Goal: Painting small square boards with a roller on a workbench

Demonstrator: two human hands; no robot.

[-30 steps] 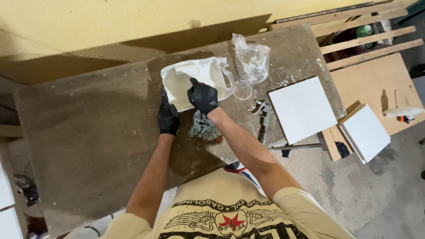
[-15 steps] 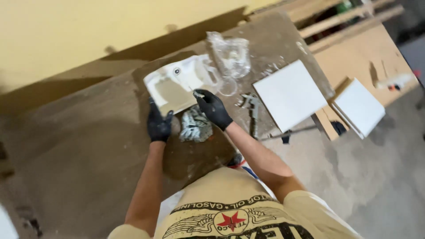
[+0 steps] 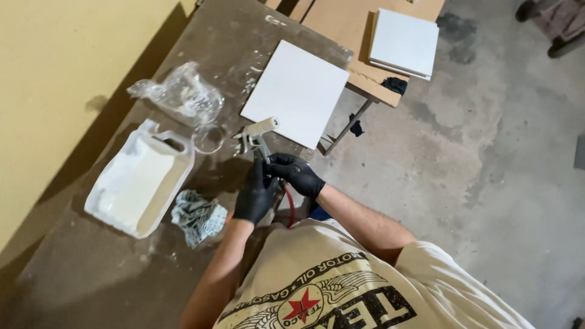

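Both black-gloved hands meet on the small paint roller (image 3: 259, 137): left hand (image 3: 256, 196) and right hand (image 3: 297, 174) each clenched round its handle, just above the tabletop (image 3: 79, 274) edge. Roller sleeve points up and away, long axis tilted toward the white square panel (image 3: 297, 91). Dusty brown tabletop, white paint tray (image 3: 137, 183) and crumpled rag (image 3: 196, 216) left of the grip, clear plastic bag (image 3: 177, 94) beyond, grey concrete floor (image 3: 487, 183), yellow wall (image 3: 55, 79)

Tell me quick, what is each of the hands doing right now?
Left hand: closed on the handle of the paint roller.
Right hand: closed on the same handle, just beside it.
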